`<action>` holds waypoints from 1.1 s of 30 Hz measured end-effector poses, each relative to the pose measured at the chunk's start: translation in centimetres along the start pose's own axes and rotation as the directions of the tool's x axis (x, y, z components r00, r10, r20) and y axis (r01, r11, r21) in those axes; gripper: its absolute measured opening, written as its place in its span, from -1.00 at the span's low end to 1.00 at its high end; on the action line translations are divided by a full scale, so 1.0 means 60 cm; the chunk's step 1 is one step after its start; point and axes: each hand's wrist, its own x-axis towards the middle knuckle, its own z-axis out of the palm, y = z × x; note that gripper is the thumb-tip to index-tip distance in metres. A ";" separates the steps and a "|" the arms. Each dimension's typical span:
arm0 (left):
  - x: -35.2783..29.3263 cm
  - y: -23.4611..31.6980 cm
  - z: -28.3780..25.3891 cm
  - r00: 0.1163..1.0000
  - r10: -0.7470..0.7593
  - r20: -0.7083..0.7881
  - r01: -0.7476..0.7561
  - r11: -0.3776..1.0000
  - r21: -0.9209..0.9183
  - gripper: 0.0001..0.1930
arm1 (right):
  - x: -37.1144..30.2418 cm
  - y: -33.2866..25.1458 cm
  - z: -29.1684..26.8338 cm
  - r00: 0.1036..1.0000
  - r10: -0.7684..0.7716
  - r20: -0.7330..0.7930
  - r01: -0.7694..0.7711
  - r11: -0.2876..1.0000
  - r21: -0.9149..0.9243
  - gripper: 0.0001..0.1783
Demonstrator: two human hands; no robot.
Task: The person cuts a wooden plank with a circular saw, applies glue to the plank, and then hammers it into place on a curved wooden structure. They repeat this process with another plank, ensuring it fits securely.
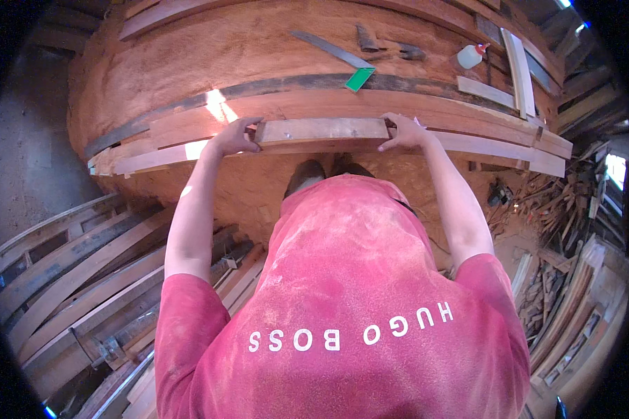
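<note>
A short pale wooden block point(323, 130) lies crosswise in front of me, over the near edge of the long reddish boards point(461, 124). My left hand point(239, 137) grips its left end, thumb and fingers curled around the corner. At the opposite end my right hand point(402, 133) holds it the same way. Beyond the block, a try square with a green handle point(359, 79) and a metal blade rests on the dusty bench surface.
A white bottle with a red cap point(471, 56) stands at the far right, near some pale strips point(517, 73). Dark offcuts point(370, 38) lie at the back. Stacked planks point(84, 279) fill the lower left; scrap wood point(552, 209) is heaped on the right.
</note>
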 end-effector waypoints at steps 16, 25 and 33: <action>-0.019 -0.034 0.071 0.933 0.229 -0.276 -0.118 0.922 0.368 -0.15 | -0.041 -0.045 0.068 0.918 0.018 -0.397 -0.126 0.961 -0.248 0.02; -0.017 -0.040 0.065 0.944 0.224 -0.243 -0.117 0.913 0.390 -0.08 | -0.034 -0.053 0.073 0.920 0.099 -0.379 -0.213 0.938 -0.273 -0.01; -0.014 -0.044 0.037 0.964 0.148 -0.220 -0.136 0.988 0.066 -0.09 | -0.051 -0.053 0.011 0.972 0.097 -0.214 -0.102 0.995 -0.009 0.02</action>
